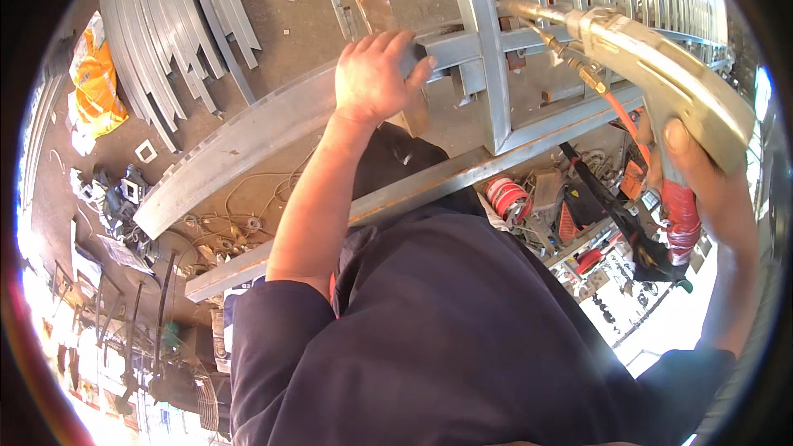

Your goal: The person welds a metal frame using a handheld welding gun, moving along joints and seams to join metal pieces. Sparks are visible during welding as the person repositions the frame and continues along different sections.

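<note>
My left hand (373, 74) reaches forward with its fingers curled over a grey square metal tube (450, 50), thumb apart on the near side. That tube meets an upright bar (487, 49) of a metal frame. In my right hand (706, 177) is a gold-and-silver welding gun (673, 70), held by its red-wrapped handle (681, 215). Its nozzle (533, 10) points left, close beside the upright bar; whether it touches cannot be made out. An orange hose (625, 116) runs along the gun's underside.
A long metal bar (429, 180) crosses in front of my body. A wide flat beam (239, 144) extends left. Metal strips (169, 33) and an orange bag (99, 87) lie at far left. Tools and a red-and-white spool (507, 196) sit lower right.
</note>
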Motion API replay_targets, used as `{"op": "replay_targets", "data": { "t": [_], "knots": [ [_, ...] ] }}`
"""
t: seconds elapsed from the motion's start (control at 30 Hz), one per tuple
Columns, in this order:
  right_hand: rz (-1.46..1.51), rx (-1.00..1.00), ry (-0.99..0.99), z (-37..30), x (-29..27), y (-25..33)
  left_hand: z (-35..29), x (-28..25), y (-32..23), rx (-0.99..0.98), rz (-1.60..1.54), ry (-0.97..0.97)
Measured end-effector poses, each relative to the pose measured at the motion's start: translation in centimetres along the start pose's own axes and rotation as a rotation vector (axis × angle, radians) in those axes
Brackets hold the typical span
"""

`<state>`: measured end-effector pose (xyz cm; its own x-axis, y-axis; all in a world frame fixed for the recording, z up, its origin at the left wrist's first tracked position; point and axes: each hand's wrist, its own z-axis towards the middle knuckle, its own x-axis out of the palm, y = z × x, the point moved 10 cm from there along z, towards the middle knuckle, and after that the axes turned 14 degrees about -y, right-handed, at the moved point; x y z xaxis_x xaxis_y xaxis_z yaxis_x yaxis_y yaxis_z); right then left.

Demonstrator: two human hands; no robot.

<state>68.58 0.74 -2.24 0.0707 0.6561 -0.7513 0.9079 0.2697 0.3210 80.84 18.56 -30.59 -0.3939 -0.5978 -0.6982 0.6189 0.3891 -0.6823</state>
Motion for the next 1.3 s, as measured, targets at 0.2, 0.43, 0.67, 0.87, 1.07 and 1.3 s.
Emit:
{"op": "replay_targets", "data": {
  "t": [0.2, 0.43, 0.67, 0.87, 1.07, 1.3],
  "knots": [
    [-0.260, 0.097, 0.182, 5.4, 4.1, 4.9, 0.5, -0.5, -0.1, -0.048, -0.074, -0.019],
    [-0.504, 0.067, 0.345, 10.3, 8.9, 8.1, 0.6, -0.6, 0.4, -0.122, -0.152, -0.012],
    [-0.615, 0.172, 0.394, 11.7, 11.8, 9.8, 0.8, -0.1, 0.9, -0.169, -0.211, 0.019],
    [-0.653, 0.211, 0.388, 11.7, 12.8, 9.8, 0.3, 0.3, 1.1, -0.188, -0.240, 0.049],
    [-0.707, 0.246, 0.427, 12.0, 13.5, 9.1, 0.4, 0.7, 1.3, -0.208, -0.258, 0.079],
    [-0.810, 0.225, 0.391, 11.9, 14.2, 10.3, 0.2, 0.7, 1.4, -0.198, -0.272, 0.061]
  ]
}}
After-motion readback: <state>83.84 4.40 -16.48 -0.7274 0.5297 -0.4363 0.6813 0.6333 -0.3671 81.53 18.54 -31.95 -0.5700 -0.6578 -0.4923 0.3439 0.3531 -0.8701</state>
